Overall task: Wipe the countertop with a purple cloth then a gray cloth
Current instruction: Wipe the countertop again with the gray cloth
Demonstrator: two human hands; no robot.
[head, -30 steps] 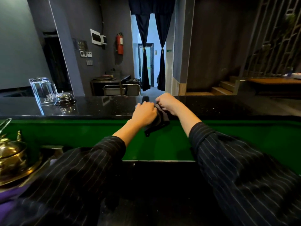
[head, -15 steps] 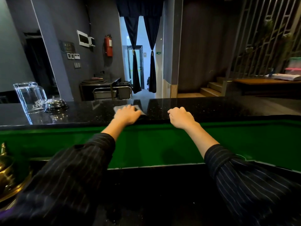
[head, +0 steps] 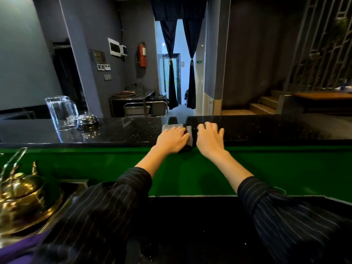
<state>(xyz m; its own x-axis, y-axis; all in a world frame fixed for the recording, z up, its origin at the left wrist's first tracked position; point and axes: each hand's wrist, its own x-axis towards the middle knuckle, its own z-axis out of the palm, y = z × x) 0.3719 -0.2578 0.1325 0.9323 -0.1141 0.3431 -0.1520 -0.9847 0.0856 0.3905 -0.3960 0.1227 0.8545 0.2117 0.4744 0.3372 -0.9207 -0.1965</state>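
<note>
Two hands rest on a black counter (head: 276, 128), seen from the wearer's own head. At far left, below the counter, sits a brass teapot (head: 21, 191), with a strip of purple cloth (head: 15, 251) in the bottom corner just under it. Further back, on the counter's left part, stand an upturned glass (head: 61, 113) and a silver bell (head: 88, 121) just beside it. Near the middle, the left hand (head: 172, 139) lies palm down with fingers straight, pressing on a folded gray cloth (head: 189, 130). This cloth sits at the counter's near edge. It shows beyond the fingertips and along the hand's right side, and its near end droops slightly over the edge. Just right of it, the right hand (head: 209, 139) lies flat on the bare counter, fingers spread, holding nothing; whether its thumb touches the cloth cannot be told. Both arms wear dark pinstriped sleeves (head: 285, 216). At far right, wooden stairs (head: 266, 104) rise in the background.
</note>
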